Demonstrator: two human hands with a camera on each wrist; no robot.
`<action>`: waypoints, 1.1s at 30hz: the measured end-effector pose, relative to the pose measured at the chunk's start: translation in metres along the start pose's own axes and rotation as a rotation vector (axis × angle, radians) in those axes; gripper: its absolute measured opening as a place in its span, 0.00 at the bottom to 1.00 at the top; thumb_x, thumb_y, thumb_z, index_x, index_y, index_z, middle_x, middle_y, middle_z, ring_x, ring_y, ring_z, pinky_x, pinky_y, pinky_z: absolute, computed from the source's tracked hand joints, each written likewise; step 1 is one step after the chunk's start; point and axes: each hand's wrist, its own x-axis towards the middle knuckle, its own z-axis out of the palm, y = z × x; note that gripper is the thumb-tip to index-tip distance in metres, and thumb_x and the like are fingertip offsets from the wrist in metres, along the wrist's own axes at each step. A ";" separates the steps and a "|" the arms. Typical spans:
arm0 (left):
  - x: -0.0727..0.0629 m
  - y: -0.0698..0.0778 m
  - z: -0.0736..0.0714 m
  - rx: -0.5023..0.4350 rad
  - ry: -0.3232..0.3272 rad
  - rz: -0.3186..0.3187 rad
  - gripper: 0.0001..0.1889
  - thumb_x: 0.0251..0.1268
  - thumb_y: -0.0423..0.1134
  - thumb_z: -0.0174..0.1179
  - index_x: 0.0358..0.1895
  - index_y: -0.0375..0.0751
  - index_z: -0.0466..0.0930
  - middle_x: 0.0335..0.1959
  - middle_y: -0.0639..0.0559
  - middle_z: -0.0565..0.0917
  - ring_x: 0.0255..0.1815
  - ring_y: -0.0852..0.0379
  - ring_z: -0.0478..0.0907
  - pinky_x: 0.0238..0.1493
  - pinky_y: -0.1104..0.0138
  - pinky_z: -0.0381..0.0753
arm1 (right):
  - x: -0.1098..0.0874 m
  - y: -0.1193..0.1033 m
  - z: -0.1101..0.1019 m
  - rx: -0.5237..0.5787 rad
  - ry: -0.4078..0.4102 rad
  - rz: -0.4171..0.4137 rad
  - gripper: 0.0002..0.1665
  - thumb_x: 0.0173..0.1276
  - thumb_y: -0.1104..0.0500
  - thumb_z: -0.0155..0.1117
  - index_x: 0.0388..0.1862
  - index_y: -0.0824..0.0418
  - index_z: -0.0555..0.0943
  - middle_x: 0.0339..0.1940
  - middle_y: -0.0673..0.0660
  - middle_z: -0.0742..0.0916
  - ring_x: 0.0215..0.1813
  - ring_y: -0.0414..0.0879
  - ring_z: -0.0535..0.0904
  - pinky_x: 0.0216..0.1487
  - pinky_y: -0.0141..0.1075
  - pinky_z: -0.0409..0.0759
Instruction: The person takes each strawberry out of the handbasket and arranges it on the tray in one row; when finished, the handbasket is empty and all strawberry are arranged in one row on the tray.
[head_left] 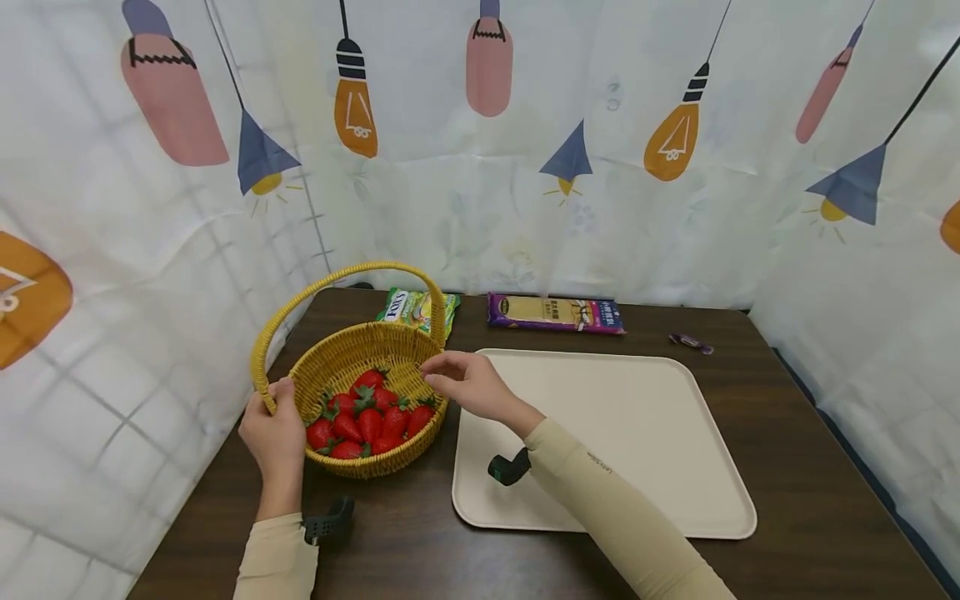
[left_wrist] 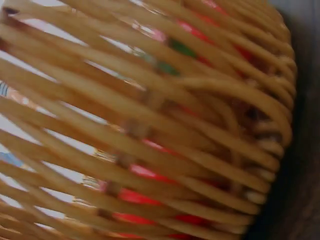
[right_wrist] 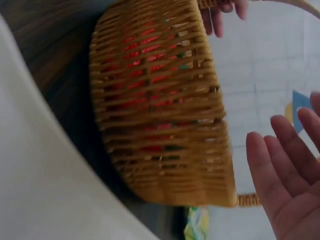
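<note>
A yellow wicker basket with a tall arched handle stands on the left of the table. Several red strawberries with green leaves lie in its lower part. My left hand grips the foot of the handle at the basket's left rim. Over the right rim, near the other foot of the handle, hovers my right hand. In the right wrist view, its fingers are loosely extended and hold nothing. Woven strands of the basket fill the left wrist view, with red strawberries showing blurred through the gaps.
Right of the basket lies a cream tray, under my right forearm. Along the table's back are a green snack bag, a purple-and-yellow packet and a small purple wrapped candy. A patterned curtain surrounds the table.
</note>
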 end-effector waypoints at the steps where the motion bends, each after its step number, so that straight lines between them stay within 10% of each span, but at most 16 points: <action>1: 0.001 -0.001 0.002 -0.014 0.012 0.005 0.20 0.71 0.51 0.54 0.35 0.36 0.82 0.28 0.66 0.78 0.27 0.64 0.67 0.33 0.67 0.62 | 0.004 -0.002 0.003 0.004 -0.016 -0.005 0.15 0.71 0.54 0.61 0.53 0.58 0.83 0.49 0.53 0.87 0.46 0.42 0.83 0.47 0.35 0.81; 11: 0.002 -0.018 0.006 -0.082 0.078 0.137 0.13 0.69 0.40 0.60 0.34 0.30 0.82 0.33 0.67 0.84 0.38 0.70 0.71 0.41 0.70 0.61 | 0.049 0.005 0.038 0.103 -0.280 0.025 0.19 0.70 0.59 0.63 0.58 0.64 0.80 0.49 0.53 0.87 0.47 0.48 0.84 0.47 0.36 0.81; 25: 0.002 -0.018 0.007 -0.073 0.097 0.151 0.12 0.68 0.37 0.60 0.34 0.28 0.80 0.31 0.78 0.79 0.39 0.72 0.69 0.43 0.71 0.61 | 0.061 0.007 0.052 -0.176 -0.545 0.000 0.17 0.66 0.57 0.66 0.53 0.60 0.83 0.39 0.43 0.87 0.42 0.32 0.80 0.46 0.26 0.76; 33: 0.000 -0.019 0.005 -0.055 0.086 0.144 0.13 0.68 0.39 0.60 0.33 0.29 0.80 0.32 0.74 0.81 0.38 0.72 0.69 0.42 0.70 0.60 | 0.062 0.009 0.059 -0.119 -0.744 0.065 0.16 0.64 0.63 0.68 0.52 0.62 0.84 0.41 0.47 0.89 0.44 0.32 0.82 0.49 0.27 0.77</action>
